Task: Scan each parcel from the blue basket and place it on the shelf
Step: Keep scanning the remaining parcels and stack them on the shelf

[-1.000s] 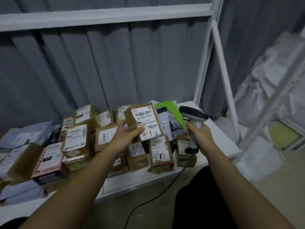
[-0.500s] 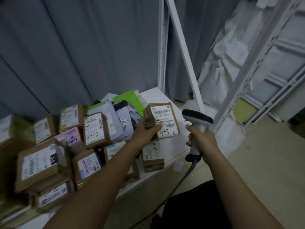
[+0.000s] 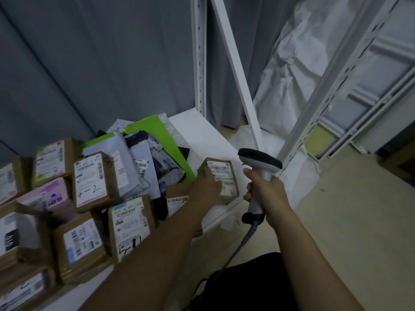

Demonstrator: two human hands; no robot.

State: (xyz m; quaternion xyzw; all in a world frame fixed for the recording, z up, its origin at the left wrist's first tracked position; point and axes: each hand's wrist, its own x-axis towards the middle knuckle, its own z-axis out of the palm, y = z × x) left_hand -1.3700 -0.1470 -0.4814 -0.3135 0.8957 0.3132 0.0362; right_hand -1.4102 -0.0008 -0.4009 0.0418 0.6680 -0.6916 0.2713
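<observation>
My left hand (image 3: 206,189) grips a small brown cardboard parcel (image 3: 224,178) with a white barcode label, low over the white shelf (image 3: 202,131) near its right front corner. My fingers cover the parcel's left side. My right hand (image 3: 265,189) holds a white and black barcode scanner (image 3: 260,162) by its handle, just right of the parcel, with its cable hanging down. The blue basket is out of view.
Several brown labelled parcels (image 3: 92,178) and grey and green mailer bags (image 3: 155,135) fill the shelf to the left. White shelf posts (image 3: 198,55) and a diagonal brace (image 3: 238,70) rise at the right. A second rack (image 3: 350,70) stands further right over beige floor.
The view has swung right and down. My left hand has lowered the parcel from mid-air toward the shelf's right end. The scanner has stayed in my right hand beside it.
</observation>
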